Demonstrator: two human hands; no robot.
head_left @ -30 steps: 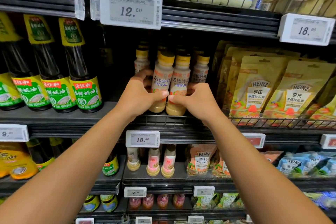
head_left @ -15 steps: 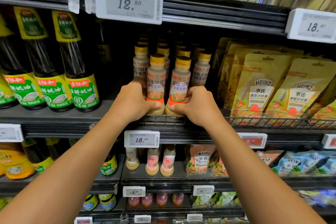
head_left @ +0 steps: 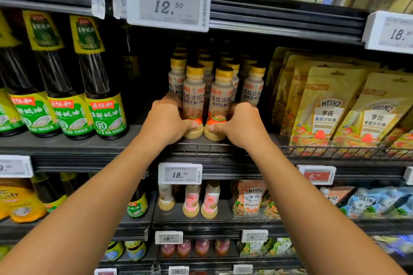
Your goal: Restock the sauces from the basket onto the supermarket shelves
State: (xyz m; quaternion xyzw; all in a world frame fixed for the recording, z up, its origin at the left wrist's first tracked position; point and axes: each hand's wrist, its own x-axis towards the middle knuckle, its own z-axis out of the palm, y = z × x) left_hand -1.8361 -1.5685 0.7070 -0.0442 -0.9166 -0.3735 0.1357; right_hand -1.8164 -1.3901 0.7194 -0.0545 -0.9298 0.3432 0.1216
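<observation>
Gripping sauce bottles (head_left: 194,100); rear bottles (head_left: 206,62) shadowed.

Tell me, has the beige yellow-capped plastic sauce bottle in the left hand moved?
Yes. The beige yellow-capped sauce bottle straightened from leaning right to upright, its base staying above the white 18.90 price tag.

The left arm (head_left: 89,203) and the right arm (head_left: 312,203) are stretched forward and upward, bare, with the wrists held nearly straight. The left hand (head_left: 166,121) is curled round the base of the first bottle (head_left: 194,96), and its thumb is laid across the front. The right hand (head_left: 242,125) is curled round the base of the second bottle (head_left: 221,98), thumb likewise pressed in front. The backs of both hands are turned toward the camera.
</observation>
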